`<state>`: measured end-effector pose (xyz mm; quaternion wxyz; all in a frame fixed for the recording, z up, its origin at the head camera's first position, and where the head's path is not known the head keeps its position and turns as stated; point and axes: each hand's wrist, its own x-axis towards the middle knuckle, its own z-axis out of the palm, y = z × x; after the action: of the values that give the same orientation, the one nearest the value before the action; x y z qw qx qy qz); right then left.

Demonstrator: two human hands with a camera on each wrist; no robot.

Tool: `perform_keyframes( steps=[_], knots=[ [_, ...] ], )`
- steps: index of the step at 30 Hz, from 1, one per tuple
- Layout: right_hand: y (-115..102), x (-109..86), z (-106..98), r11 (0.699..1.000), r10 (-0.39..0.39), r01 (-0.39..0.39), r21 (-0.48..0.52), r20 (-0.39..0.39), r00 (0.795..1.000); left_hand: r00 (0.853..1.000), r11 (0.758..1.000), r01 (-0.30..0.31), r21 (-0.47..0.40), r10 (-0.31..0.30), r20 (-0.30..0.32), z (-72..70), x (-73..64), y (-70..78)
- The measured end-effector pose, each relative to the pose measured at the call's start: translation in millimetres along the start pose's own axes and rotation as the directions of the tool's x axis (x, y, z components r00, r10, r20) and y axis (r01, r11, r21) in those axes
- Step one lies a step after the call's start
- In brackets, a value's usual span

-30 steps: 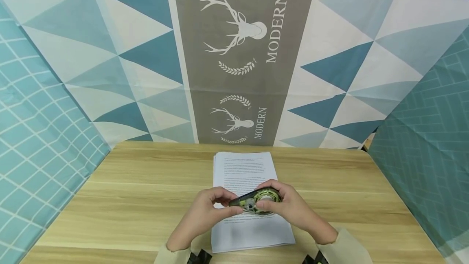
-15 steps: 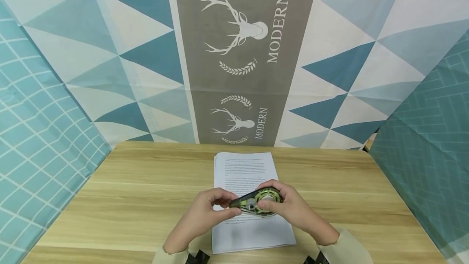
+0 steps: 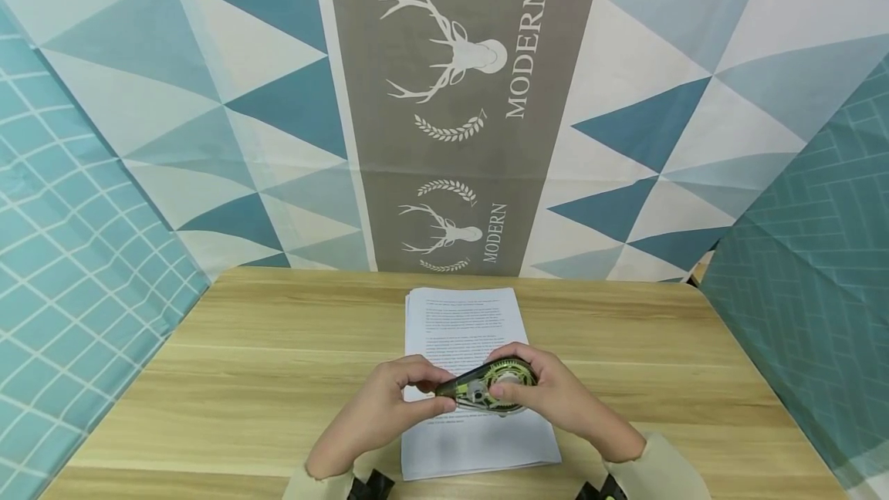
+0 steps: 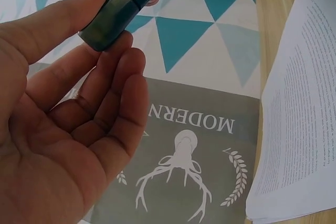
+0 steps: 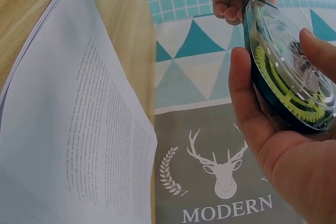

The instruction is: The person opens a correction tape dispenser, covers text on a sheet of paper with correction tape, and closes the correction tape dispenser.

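Observation:
A correction tape dispenser [image 3: 510, 373], with a clear shell, yellow-green gear wheels and a dark narrow end, is held over the printed pages in the head view. My right hand [image 3: 556, 392] grips its wide round body, thumb on the clear face and fingers behind it. With thumb and index finger, my left hand [image 3: 389, 396] pinches the dark cap [image 4: 113, 19] at the narrow end; its other fingers curl loosely below. The right wrist view shows the green gear [image 5: 289, 98] through the shell. Beneath both hands lies a stack of printed paper [image 3: 479, 446].
The paper stack rests on a wooden table [image 3: 278, 376]. A patterned cloth [image 3: 451, 145] with deer prints and triangles hangs behind the table's far edge. Teal cloths, one with a grid [image 3: 83, 268], flank both sides.
The dispenser's wide end has tipped very slightly lower, while both hands stay nearly in place. The left thumb has shifted slightly left toward the narrow tip.

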<state>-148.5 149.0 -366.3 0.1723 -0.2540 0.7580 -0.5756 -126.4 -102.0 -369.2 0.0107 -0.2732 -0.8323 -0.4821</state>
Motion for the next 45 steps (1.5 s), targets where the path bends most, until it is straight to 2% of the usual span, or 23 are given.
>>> perform_keyframes(
  steps=[4, 8, 13, 17, 23, 28, 34, 41, 45],
  knots=[
    [0.7, -0.7, 1.0, 1.0, -0.018, 0.018, 0.005, -0.01, 1.0, 0.999, 0.999, 0.039, -0.004, -0.039, -0.011, 0.8, 0.3, 0.7],
    [1.6, -0.9, 3.2, 0.999, -0.039, 0.04, 0.016, -0.051, 0.998, 0.995, 0.996, 0.083, -0.03, -0.085, -0.058, 2.3, 0.9, 1.7],
    [1.1, -1.3, 4.2, 0.998, -0.055, 0.056, 0.015, -0.094, 0.994, 0.992, 0.996, 0.08, -0.042, -0.084, -0.096, 3.3, 1.4, 2.7],
    [0.2, -2.2, 3.0, 0.998, -0.058, 0.059, 0.017, -0.082, 0.995, 0.995, 0.998, 0.059, -0.035, -0.061, -0.082, 2.3, 1.3, 2.7],
    [0.6, -4.0, 1.5, 0.998, -0.047, 0.048, 0.04, -0.036, 0.998, 0.999, 0.999, 0.025, 0.029, -0.024, -0.036, 0.7, 0.7, 2.7],
    [0.5, -4.7, 1.2, 0.999, -0.04, 0.041, 0.031, -0.041, 0.998, 0.999, 0.998, 0.051, 0.033, -0.051, -0.015, 0.0, 1.0, 4.4],
    [1.4, -5.0, 0.1, 0.999, -0.036, 0.037, 0.03, -0.048, 0.998, 0.995, 0.995, 0.095, -0.01, -0.096, -0.024, -1.0, 1.0, 5.2],
    [1.9, -5.6, -0.2, 0.999, -0.019, 0.022, 0.046, -0.069, 0.997, 0.997, 0.997, 0.072, -0.036, -0.073, -0.023, -0.7, -0.3, 6.0],
    [1.3, -6.3, 0.5, 0.999, -0.012, 0.016, 0.043, -0.086, 0.996, 0.996, 0.995, 0.08, -0.053, -0.082, -0.03, -0.3, -0.5, 6.6]
  ],
)
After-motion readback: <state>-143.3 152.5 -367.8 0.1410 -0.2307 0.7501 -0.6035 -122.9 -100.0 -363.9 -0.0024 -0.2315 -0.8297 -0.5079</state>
